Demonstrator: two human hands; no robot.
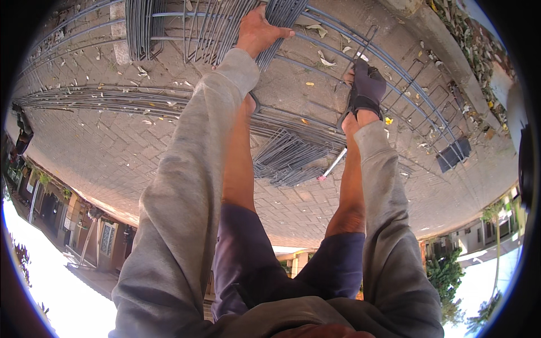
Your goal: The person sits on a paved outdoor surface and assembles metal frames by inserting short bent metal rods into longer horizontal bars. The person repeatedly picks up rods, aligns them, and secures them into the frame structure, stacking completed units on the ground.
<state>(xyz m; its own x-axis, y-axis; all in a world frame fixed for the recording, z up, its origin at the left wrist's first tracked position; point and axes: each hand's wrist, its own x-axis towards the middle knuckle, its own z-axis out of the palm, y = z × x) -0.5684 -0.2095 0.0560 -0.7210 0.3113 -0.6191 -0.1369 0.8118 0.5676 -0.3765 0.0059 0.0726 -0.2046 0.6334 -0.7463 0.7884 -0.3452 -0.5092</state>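
Observation:
My bare left hand [261, 32] is on a tight row of bent steel stirrups [217, 28] hung along long rebar rods, its fingers closed over them and its thumb stretched to the right. More stirrups [282, 25] press together just right of that thumb. My right hand [367, 87], in a dark glove, is closed low beside the long rebar rods [394, 66]. A thin bent steel bar [369, 38] shows just beyond the glove. What the gloved fingers grip is hidden.
Another stirrup bundle [141, 31] hangs at far left. Loose stirrups lie piled [290, 155] between my legs, beside a white stick [336, 163]. Long thin rods [101, 98] cross the brick paving. A concrete kerb [451, 53] runs along the right, near a dark flat piece [453, 155].

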